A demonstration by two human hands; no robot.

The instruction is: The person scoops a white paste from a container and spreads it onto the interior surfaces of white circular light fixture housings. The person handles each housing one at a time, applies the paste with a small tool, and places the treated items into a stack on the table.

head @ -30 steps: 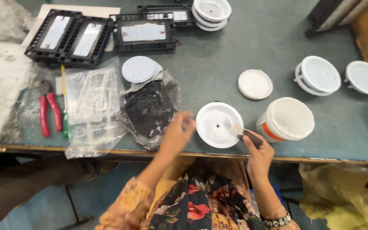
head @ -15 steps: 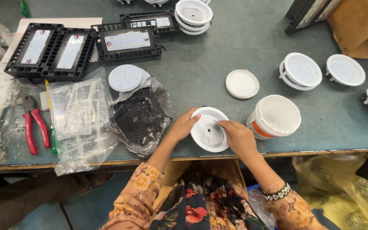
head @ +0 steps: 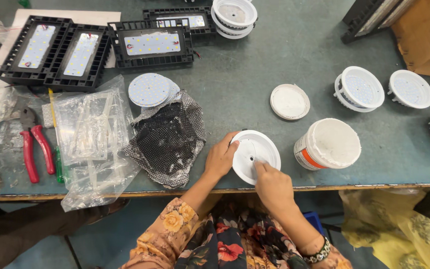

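- The left hand (head: 221, 158) is cupping the left rim of a white round lamp housing (head: 256, 156), fingers curled over its edge, apparently to be steadying it against turning.
- The right hand (head: 273, 185) is coming in from the near side, fingers drawn together with a fingertip pressing on the housing's inner face; whether it is pinching some small part I cannot tell.
- The housing is lying at the near edge of the grey-green table (head: 255, 65), tilted slightly towards the person, likely so the inside is facing up for work. It is looking like a shallow white dish with a raised rim and a small dark hole near its centre.
- Just to its right a white tub (head: 327, 144) with an orange band is standing, its lid (head: 289, 101) lying farther off.
- To the left a black mesh bag (head: 167, 139) is lying crumpled, beside clear plastic bags (head: 93, 144) and red pliers (head: 35, 149).
- Black rectangular LED panels (head: 153, 44) are sitting at the far left.
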